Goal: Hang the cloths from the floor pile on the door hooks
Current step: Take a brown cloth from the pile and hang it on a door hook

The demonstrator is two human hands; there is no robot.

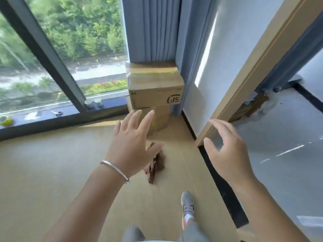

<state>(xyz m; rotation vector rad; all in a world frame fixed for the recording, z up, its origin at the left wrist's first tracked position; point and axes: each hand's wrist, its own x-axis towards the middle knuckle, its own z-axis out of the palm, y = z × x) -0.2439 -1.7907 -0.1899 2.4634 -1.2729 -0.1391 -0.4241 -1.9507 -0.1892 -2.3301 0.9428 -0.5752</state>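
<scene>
A small brown and reddish cloth pile [157, 166] lies on the tan floor, partly hidden behind my left hand. My left hand [134, 142], with a silver bracelet on the wrist, is stretched out above the pile with fingers spread, holding nothing. My right hand [227, 149] hovers to the right with fingers loosely bent, empty, in front of the lower edge of the wooden door [248, 81]. No hooks show on the visible part of the door.
Stacked cardboard boxes [155, 95] stand in the corner under a blue curtain [157, 28]. A large window [52, 49] with a dark sill fills the left. A black threshold strip [225, 189] divides the tan floor from a grey floor. My grey shoe [187, 208] is near the bottom.
</scene>
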